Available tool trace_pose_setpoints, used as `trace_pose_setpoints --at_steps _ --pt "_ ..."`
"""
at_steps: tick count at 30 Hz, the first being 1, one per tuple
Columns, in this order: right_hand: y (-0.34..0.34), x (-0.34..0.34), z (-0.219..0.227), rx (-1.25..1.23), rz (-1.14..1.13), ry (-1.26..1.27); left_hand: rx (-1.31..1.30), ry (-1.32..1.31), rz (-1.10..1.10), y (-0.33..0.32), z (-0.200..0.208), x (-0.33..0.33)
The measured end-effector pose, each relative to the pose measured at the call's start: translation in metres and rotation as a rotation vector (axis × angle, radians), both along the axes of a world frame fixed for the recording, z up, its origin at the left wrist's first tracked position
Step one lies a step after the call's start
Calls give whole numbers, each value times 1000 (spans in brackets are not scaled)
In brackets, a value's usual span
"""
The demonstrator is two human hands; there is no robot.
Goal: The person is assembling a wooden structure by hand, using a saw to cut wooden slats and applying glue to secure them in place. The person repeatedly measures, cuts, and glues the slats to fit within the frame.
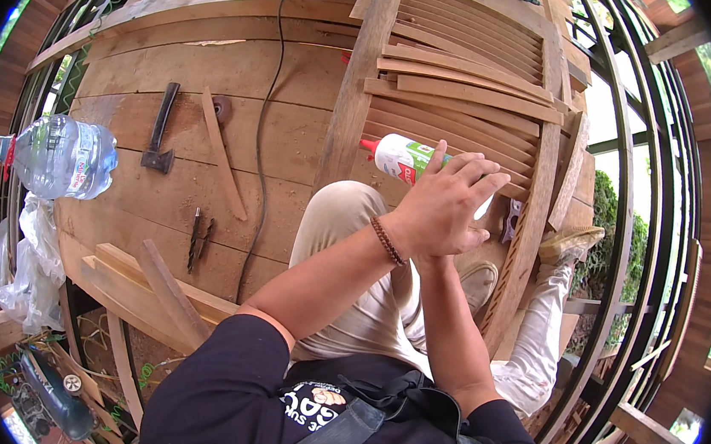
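Observation:
Held level above the frame is a white glue bottle [400, 158] with a red nozzle, a green label and its tip pointing left. My left hand [452, 193], with a beaded bracelet at its wrist, lies over the bottle, fingers across it and thumb on the near side. The bottle's white end shows between index finger and thumb. My right forearm [453, 317] runs up beneath my left wrist. The right hand itself is hidden under the left one. Behind the bottle stretches a wooden frame [357, 77] filled with slats [467, 44]; loose strips [470, 96] lie across it.
On the plank floor at left are a hatchet [160, 130], a thin wooden strip [223, 154], drill bits [194, 241] and a black cable [269, 128]. A big clear water bottle [62, 155] stands at far left. Stacked boards [144, 287] lie near my left elbow. Metal railings [631, 206] edge the right.

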State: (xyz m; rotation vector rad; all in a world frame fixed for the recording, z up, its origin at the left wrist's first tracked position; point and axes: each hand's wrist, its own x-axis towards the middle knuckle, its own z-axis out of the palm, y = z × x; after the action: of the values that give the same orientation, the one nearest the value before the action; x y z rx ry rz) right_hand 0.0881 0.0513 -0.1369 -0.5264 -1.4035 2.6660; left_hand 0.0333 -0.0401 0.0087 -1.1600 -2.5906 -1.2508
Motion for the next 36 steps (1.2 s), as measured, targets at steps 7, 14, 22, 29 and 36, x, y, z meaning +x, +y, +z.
trace_pose_setpoints --at_steps 7,14,22,29,36 --pt "12 7 12 109 125 -25 17 -45 -63 -2 -4 -4" --pt "54 30 46 1150 551 144 29 -40 -103 -4 -10 12" --pt "78 3 53 359 743 -19 137 -88 55 0 -8 8" --pt "87 -22 95 375 926 -115 307 -143 44 7 -10 1" --pt "79 -37 99 1038 837 210 366 -174 68 6 1 -2"
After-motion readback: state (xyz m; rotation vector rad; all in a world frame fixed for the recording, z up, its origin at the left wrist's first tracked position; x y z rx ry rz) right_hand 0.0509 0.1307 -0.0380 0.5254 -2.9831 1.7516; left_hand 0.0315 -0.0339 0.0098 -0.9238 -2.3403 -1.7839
